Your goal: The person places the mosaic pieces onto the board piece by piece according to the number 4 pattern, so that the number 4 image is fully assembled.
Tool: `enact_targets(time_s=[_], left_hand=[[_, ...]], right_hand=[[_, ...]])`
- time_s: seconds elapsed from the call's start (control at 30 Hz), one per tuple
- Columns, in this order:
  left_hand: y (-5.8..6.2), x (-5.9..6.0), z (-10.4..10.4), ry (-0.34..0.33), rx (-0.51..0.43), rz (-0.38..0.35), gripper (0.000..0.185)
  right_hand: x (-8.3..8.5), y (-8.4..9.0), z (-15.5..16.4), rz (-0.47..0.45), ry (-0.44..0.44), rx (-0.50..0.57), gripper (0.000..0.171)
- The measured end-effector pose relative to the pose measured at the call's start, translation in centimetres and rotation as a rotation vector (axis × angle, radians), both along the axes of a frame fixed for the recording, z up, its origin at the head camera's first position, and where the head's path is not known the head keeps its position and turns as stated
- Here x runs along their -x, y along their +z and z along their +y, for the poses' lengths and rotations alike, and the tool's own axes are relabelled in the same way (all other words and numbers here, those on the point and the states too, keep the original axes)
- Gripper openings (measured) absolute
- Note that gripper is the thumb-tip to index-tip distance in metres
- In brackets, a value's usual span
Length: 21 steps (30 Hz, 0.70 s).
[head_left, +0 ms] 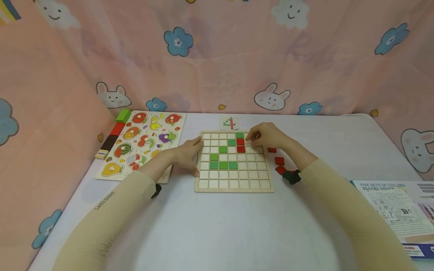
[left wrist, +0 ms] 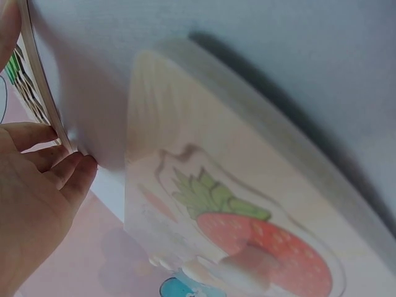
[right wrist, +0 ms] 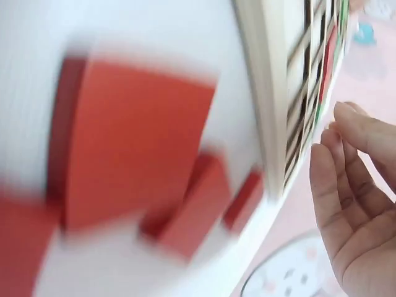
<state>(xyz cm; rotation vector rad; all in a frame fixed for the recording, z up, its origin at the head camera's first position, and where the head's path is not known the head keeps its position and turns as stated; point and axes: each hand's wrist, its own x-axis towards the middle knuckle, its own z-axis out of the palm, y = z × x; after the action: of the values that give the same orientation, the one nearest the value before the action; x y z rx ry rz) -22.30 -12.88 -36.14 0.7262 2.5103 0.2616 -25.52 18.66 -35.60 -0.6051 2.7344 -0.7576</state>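
A wooden grid board point(head_left: 234, 187) lies in the middle of the white table, with several green tiles point(head_left: 223, 165) and two red tiles point(head_left: 240, 145) set in its cells. My left hand point(head_left: 188, 155) rests against the board's left edge with straight fingers; the left wrist view shows the fingertips point(left wrist: 74, 170) touching that edge point(left wrist: 43, 93). My right hand point(head_left: 262, 136) hovers over the board's upper right corner, beside the red tiles. In the right wrist view its fingers point(right wrist: 352, 185) look relaxed and hold nothing. Three loose red tiles point(head_left: 279, 161) lie right of the board, blurred in the right wrist view point(right wrist: 136, 148).
A small pattern card point(head_left: 228, 123) lies behind the board. A fruit peg puzzle point(head_left: 142, 145) sits to the left, its strawberry piece point(left wrist: 260, 241) close in the left wrist view. Coloured blocks point(head_left: 117, 128) line the far left. A printed box point(head_left: 400, 210) lies at the right.
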Motion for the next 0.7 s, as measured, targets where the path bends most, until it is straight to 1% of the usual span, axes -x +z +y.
enact_targets(time_s=[0.13, 0.3, 0.37, 0.53, 0.7], left_hand=[[0.1, 0.0, 0.0, 0.003, 0.004, -0.005, 0.118], [0.2, 0.0, 0.1, 0.003, 0.005, -0.021, 0.119], [0.2, 0.0, 0.1, 0.003, 0.004, -0.023, 0.119], [0.2, 0.0, 0.2, 0.002, 0.004, -0.016, 0.118], [0.3, 0.0, 0.2, 0.003, 0.001, -0.019, 0.118]], right_hand=[[0.8, 0.2, 2.4, -0.033, -0.026, -0.041, 0.012], [1.3, 0.0, 5.3, -0.144, -0.020, -0.120, 0.014], [1.3, -0.2, 6.0, -0.175, -0.022, -0.144, 0.016], [1.2, -0.5, 6.9, -0.197, -0.026, -0.152, 0.020], [1.2, -0.7, 6.9, -0.203, -0.017, -0.138, 0.017]])
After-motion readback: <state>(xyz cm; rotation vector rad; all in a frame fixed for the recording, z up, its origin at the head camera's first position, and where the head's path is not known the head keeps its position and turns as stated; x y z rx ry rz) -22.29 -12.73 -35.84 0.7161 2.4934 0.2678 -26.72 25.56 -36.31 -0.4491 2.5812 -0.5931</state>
